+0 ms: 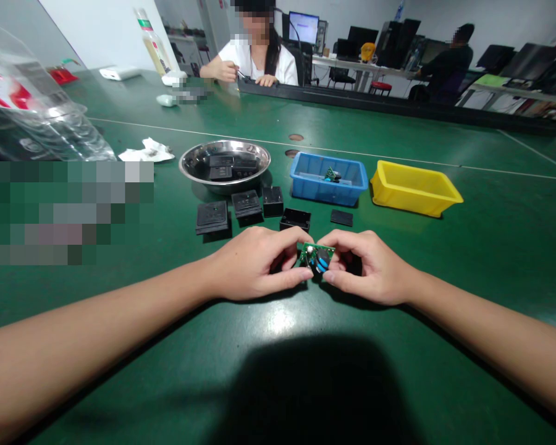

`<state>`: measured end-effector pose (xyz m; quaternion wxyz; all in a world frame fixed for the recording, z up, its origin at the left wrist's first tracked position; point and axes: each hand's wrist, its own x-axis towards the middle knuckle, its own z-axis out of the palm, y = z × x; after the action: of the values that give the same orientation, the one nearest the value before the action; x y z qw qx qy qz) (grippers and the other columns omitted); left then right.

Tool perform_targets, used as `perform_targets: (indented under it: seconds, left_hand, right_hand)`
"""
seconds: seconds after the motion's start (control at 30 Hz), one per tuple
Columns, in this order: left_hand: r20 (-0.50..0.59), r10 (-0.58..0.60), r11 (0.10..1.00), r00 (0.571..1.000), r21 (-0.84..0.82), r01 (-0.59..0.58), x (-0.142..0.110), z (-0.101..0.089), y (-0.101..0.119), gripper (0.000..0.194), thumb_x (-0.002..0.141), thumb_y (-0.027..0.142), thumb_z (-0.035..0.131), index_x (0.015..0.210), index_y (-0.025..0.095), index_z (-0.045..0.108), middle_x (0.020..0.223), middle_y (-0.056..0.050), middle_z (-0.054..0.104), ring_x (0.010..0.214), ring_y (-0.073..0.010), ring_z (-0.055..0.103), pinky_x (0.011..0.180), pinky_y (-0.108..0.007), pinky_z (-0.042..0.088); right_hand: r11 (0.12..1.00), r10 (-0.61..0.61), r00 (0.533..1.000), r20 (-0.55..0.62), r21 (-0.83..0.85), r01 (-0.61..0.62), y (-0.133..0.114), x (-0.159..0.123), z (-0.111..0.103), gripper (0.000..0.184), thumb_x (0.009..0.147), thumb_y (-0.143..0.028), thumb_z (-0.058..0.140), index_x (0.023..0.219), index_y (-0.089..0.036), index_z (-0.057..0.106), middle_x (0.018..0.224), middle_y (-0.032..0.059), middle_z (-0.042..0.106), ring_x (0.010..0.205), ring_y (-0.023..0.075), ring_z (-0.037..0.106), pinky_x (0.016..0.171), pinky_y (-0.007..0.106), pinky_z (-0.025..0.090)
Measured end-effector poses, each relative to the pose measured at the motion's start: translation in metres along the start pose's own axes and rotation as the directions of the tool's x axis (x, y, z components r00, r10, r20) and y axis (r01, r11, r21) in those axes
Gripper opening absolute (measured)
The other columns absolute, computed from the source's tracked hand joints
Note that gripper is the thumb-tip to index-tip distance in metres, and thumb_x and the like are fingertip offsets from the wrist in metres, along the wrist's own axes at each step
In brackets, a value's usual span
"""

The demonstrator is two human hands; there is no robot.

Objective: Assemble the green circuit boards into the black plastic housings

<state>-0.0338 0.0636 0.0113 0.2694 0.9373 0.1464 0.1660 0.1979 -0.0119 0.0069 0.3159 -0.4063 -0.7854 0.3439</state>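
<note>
A small green circuit board (317, 258) with blue and dark components is held up between both hands over the green table. My left hand (269, 262) pinches its left side between thumb and fingers. On the opposite side, my right hand (366, 264) grips the board the same way. Just behind the hands sits an open black plastic case (295, 219), partly hidden by my left fingers. A flat black cover (341, 217) lies to its right. Further left stand black boxes (212, 217), (247, 206) and a smaller black box (273, 201).
A steel bowl (194, 175) holds several black cases. Beside it are a blue bin (328, 190) with circuit boards inside and a yellow bin (412, 196). A large plastic bottle (50, 117) and crumpled tissue (147, 151) are at left. Across the table sits a person (278, 62).
</note>
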Motion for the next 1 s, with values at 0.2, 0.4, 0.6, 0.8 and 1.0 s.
perform_targets:
  seconds: [0.2, 0.4, 0.6, 0.8, 1.0]
  left_hand:
    - [0.011, -0.022, 1.000, 1.000, 0.001, 0.022, 0.0007, -0.0003, 0.0009, 0.029, 0.094, 0.044, 0.059, 0.108, 0.018, 0.060, 0.067, 0.006, 0.063, 0.058, -0.0098, 0.059, 0.056, -0.020, 0.037]
    - [0.029, -0.034, 0.999, 0.999, 0.005, 0.033, 0.0010, -0.0008, 0.0013, 0.031, 0.093, 0.047, 0.059, 0.108, 0.019, 0.059, 0.067, 0.006, 0.063, 0.057, -0.0103, 0.059, 0.056, -0.021, 0.036]
    - [0.035, -0.037, 0.999, 0.999, 0.004, 0.037, 0.0011, -0.0009, 0.0014, 0.030, 0.093, 0.046, 0.059, 0.107, 0.019, 0.059, 0.068, 0.006, 0.062, 0.058, -0.0099, 0.059, 0.056, -0.020, 0.037]
    - [0.026, -0.028, 0.999, 0.999, 0.016, 0.028, 0.0006, -0.0003, 0.0006, 0.030, 0.093, 0.046, 0.060, 0.107, 0.019, 0.059, 0.067, 0.005, 0.063, 0.058, -0.0102, 0.059, 0.056, -0.020, 0.036]
    - [0.032, -0.030, 0.999, 0.999, 0.016, 0.029, 0.0006, -0.0005, 0.0007, 0.030, 0.093, 0.046, 0.059, 0.108, 0.019, 0.059, 0.068, 0.006, 0.062, 0.058, -0.0101, 0.059, 0.056, -0.020, 0.036]
  right_hand:
    - [1.000, 0.007, 1.000, 0.003, -0.002, -0.007, -0.0007, -0.0002, -0.0006, 0.020, 0.085, -0.026, 0.070, 0.100, -0.015, 0.063, 0.066, -0.0046, 0.057, 0.057, 0.0084, 0.052, 0.055, 0.019, 0.042]
    - [1.000, -0.006, 1.000, 0.012, -0.002, 0.006, -0.0009, 0.0008, -0.0011, 0.021, 0.083, -0.024, 0.070, 0.101, -0.015, 0.063, 0.067, -0.0045, 0.059, 0.058, 0.0083, 0.053, 0.056, 0.019, 0.042]
    - [1.000, -0.020, 1.000, 0.009, -0.023, 0.020, -0.0005, 0.0012, -0.0004, 0.021, 0.082, -0.021, 0.071, 0.100, -0.015, 0.063, 0.066, -0.0051, 0.058, 0.057, 0.0079, 0.052, 0.056, 0.019, 0.041]
    - [1.000, -0.013, 1.000, 0.002, -0.025, 0.013, -0.0006, 0.0014, 0.0002, 0.021, 0.083, -0.022, 0.071, 0.101, -0.015, 0.063, 0.066, -0.0056, 0.059, 0.056, 0.0075, 0.051, 0.056, 0.019, 0.041]
    - [1.000, -0.011, 1.000, 0.005, -0.027, 0.011, -0.0007, 0.0008, -0.0004, 0.020, 0.082, -0.022, 0.071, 0.100, -0.016, 0.063, 0.066, -0.0053, 0.059, 0.057, 0.0081, 0.051, 0.056, 0.019, 0.040]
